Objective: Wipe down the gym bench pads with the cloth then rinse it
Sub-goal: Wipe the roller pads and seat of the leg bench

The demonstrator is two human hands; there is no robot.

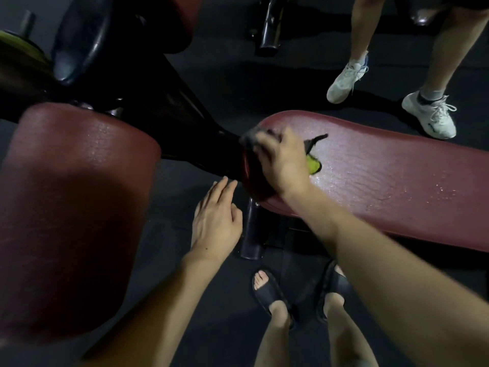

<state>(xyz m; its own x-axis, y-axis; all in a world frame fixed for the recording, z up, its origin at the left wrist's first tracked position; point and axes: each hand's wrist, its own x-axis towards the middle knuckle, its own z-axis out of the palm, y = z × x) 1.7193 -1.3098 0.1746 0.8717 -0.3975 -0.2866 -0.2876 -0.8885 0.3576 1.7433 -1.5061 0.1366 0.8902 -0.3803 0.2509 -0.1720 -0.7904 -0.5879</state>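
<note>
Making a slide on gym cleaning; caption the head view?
Right hand presses a cloth onto the end of a red bench pad; left hand hangs open.

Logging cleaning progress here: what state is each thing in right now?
Cloth: bunched under the right hand, on the long pad.
Right hand: pressing the cloth down.
Left hand: open, holding nothing.
Long pad: glistening.
Near pad: untouched by either hand.
</note>
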